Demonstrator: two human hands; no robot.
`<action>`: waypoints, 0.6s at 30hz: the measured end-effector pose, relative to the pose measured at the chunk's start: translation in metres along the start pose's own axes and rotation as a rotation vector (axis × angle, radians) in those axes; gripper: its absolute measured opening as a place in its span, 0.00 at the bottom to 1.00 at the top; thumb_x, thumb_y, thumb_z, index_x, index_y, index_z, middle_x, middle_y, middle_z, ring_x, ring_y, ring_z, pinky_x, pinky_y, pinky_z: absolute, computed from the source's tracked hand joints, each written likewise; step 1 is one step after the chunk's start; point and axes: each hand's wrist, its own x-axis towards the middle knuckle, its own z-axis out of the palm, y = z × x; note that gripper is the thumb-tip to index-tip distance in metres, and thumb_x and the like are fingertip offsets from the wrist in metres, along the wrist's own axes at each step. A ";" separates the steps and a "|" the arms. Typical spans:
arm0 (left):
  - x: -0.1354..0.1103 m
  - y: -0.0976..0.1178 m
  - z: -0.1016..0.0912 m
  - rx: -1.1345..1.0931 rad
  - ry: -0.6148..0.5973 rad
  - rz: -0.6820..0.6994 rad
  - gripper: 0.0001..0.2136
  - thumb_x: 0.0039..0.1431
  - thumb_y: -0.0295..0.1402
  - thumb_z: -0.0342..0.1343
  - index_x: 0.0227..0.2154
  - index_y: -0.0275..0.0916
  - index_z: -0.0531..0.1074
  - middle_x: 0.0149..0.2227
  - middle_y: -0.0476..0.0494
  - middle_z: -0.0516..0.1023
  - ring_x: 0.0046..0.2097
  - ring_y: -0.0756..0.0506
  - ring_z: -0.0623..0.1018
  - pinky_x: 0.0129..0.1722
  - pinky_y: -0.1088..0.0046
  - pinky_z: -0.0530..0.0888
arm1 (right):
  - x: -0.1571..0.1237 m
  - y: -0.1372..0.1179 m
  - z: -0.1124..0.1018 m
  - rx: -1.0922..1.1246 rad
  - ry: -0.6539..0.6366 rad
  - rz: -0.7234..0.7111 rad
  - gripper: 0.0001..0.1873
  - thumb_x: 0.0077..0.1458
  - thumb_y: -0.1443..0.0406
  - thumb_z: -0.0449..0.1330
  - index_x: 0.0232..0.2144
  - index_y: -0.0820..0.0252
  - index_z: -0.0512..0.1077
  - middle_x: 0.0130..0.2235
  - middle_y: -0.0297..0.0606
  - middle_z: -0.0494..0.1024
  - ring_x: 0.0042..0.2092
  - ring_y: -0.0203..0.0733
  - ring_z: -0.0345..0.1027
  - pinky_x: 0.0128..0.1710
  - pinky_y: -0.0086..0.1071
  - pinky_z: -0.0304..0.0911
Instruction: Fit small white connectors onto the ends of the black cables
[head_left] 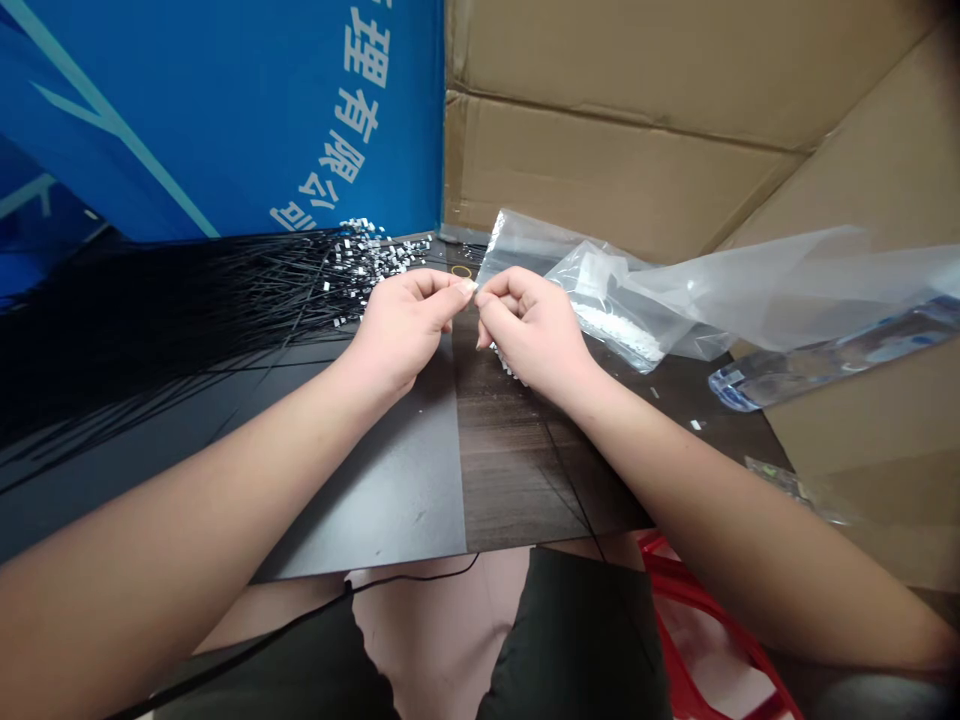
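My left hand (409, 318) and my right hand (534, 325) meet over the tabletop, thumbs and forefingers pinched, fingertips almost touching. Whatever is in my left fingertips is too small to make out. From under my right hand a thin black wire (564, 458) runs down over the table's front edge; its upper end is hidden by the fingers. A thick bundle of black wires (247, 285) with small white ends (367, 245) lies left of my left hand. Partly covered by my right hand is a little pile of small white pieces (506, 362).
Clear plastic bags (517, 240), one with white pieces (619, 330) inside, lie behind my right hand. A clear plastic bottle (832, 360) is at right. Cardboard (600, 170) and a blue panel (225, 120) border the table (517, 490). A red bag (690, 600) is below.
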 end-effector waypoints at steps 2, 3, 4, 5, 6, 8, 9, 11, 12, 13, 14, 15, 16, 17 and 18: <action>0.000 0.000 0.000 0.000 0.004 -0.004 0.06 0.57 0.33 0.68 0.27 0.38 0.80 0.28 0.47 0.78 0.30 0.50 0.71 0.33 0.71 0.68 | 0.000 0.002 0.001 0.001 -0.005 -0.012 0.08 0.63 0.68 0.57 0.30 0.54 0.67 0.22 0.27 0.76 0.25 0.36 0.68 0.34 0.34 0.62; 0.000 0.000 0.001 0.003 0.006 -0.004 0.06 0.57 0.32 0.68 0.27 0.38 0.80 0.27 0.47 0.78 0.30 0.50 0.71 0.33 0.71 0.68 | 0.000 0.002 0.001 0.001 -0.007 -0.015 0.08 0.63 0.68 0.57 0.30 0.54 0.67 0.22 0.27 0.76 0.25 0.36 0.68 0.34 0.34 0.62; -0.001 0.000 0.000 0.009 0.006 -0.004 0.06 0.57 0.32 0.67 0.27 0.38 0.79 0.27 0.47 0.78 0.30 0.50 0.71 0.33 0.71 0.68 | 0.000 0.003 0.001 -0.001 -0.007 -0.017 0.08 0.64 0.67 0.57 0.30 0.54 0.67 0.22 0.27 0.76 0.25 0.36 0.68 0.34 0.35 0.62; -0.001 0.000 0.000 0.016 0.006 -0.003 0.06 0.57 0.32 0.67 0.27 0.38 0.79 0.27 0.47 0.78 0.30 0.50 0.71 0.33 0.71 0.68 | 0.000 0.004 0.001 -0.002 -0.007 -0.018 0.08 0.64 0.67 0.57 0.30 0.54 0.67 0.22 0.27 0.76 0.25 0.36 0.68 0.34 0.35 0.62; 0.000 0.000 0.000 0.020 0.005 0.000 0.06 0.57 0.32 0.67 0.27 0.38 0.79 0.27 0.47 0.78 0.30 0.50 0.71 0.33 0.71 0.68 | 0.000 0.004 0.001 -0.004 -0.006 -0.019 0.08 0.64 0.66 0.57 0.30 0.54 0.67 0.22 0.27 0.76 0.25 0.36 0.69 0.34 0.35 0.62; 0.000 0.000 0.000 0.023 0.000 0.008 0.06 0.57 0.33 0.67 0.27 0.38 0.79 0.28 0.47 0.78 0.30 0.50 0.71 0.33 0.71 0.68 | 0.000 0.004 0.002 -0.004 -0.007 -0.022 0.09 0.65 0.65 0.57 0.30 0.54 0.67 0.22 0.27 0.76 0.26 0.36 0.69 0.34 0.35 0.62; 0.000 0.000 -0.001 0.020 -0.003 0.015 0.06 0.57 0.33 0.68 0.27 0.38 0.79 0.28 0.47 0.78 0.30 0.50 0.71 0.33 0.71 0.68 | 0.000 0.004 0.002 -0.005 -0.007 -0.024 0.09 0.66 0.65 0.57 0.30 0.54 0.67 0.22 0.27 0.76 0.26 0.36 0.69 0.34 0.35 0.62; 0.000 0.000 -0.001 0.014 -0.007 0.030 0.07 0.57 0.33 0.68 0.27 0.37 0.79 0.29 0.47 0.78 0.30 0.50 0.71 0.33 0.71 0.68 | 0.000 0.004 0.002 -0.009 -0.005 -0.028 0.09 0.66 0.65 0.57 0.30 0.54 0.66 0.23 0.27 0.76 0.26 0.36 0.69 0.34 0.35 0.62; 0.000 0.000 -0.001 0.013 -0.007 0.036 0.07 0.57 0.33 0.69 0.27 0.37 0.79 0.28 0.47 0.78 0.30 0.50 0.71 0.34 0.71 0.68 | -0.001 0.004 0.002 -0.011 -0.004 -0.029 0.09 0.66 0.65 0.57 0.30 0.54 0.66 0.23 0.27 0.76 0.26 0.36 0.69 0.34 0.35 0.62; 0.000 0.000 -0.001 0.012 -0.008 0.040 0.07 0.57 0.33 0.69 0.27 0.37 0.79 0.28 0.47 0.78 0.30 0.50 0.71 0.34 0.71 0.68 | -0.001 0.004 0.002 -0.012 -0.003 -0.029 0.09 0.66 0.66 0.57 0.30 0.54 0.66 0.22 0.27 0.76 0.26 0.36 0.69 0.34 0.35 0.62; 0.000 0.000 -0.001 0.013 -0.008 0.042 0.07 0.57 0.33 0.69 0.27 0.37 0.79 0.28 0.47 0.78 0.30 0.50 0.71 0.34 0.70 0.68 | -0.001 0.004 0.002 -0.012 -0.002 -0.029 0.09 0.65 0.66 0.57 0.30 0.54 0.66 0.22 0.27 0.76 0.26 0.36 0.69 0.34 0.35 0.62; 0.000 0.000 -0.001 0.016 -0.009 0.042 0.07 0.56 0.33 0.68 0.27 0.37 0.79 0.28 0.48 0.77 0.30 0.50 0.71 0.35 0.70 0.68 | -0.001 0.004 0.002 -0.012 -0.003 -0.029 0.09 0.66 0.66 0.57 0.30 0.54 0.66 0.22 0.27 0.76 0.26 0.36 0.69 0.34 0.35 0.62; 0.000 0.000 -0.001 0.024 -0.008 0.041 0.07 0.56 0.34 0.69 0.27 0.37 0.79 0.28 0.48 0.77 0.30 0.50 0.71 0.35 0.70 0.68 | -0.001 0.004 0.002 -0.014 -0.003 -0.029 0.09 0.66 0.66 0.57 0.30 0.54 0.66 0.22 0.27 0.76 0.26 0.36 0.69 0.34 0.35 0.62; 0.000 0.000 -0.001 0.034 -0.007 0.039 0.07 0.56 0.34 0.69 0.27 0.37 0.79 0.28 0.48 0.77 0.30 0.50 0.71 0.35 0.70 0.68 | -0.001 0.004 0.002 -0.019 -0.004 -0.029 0.09 0.66 0.66 0.57 0.30 0.54 0.66 0.22 0.27 0.76 0.26 0.36 0.69 0.34 0.35 0.62; 0.000 0.000 -0.001 0.046 -0.005 0.038 0.08 0.57 0.35 0.69 0.27 0.37 0.78 0.28 0.48 0.77 0.31 0.50 0.71 0.35 0.70 0.68 | -0.001 0.004 0.002 -0.023 -0.006 -0.028 0.09 0.66 0.66 0.57 0.31 0.54 0.66 0.22 0.27 0.76 0.26 0.36 0.69 0.34 0.35 0.62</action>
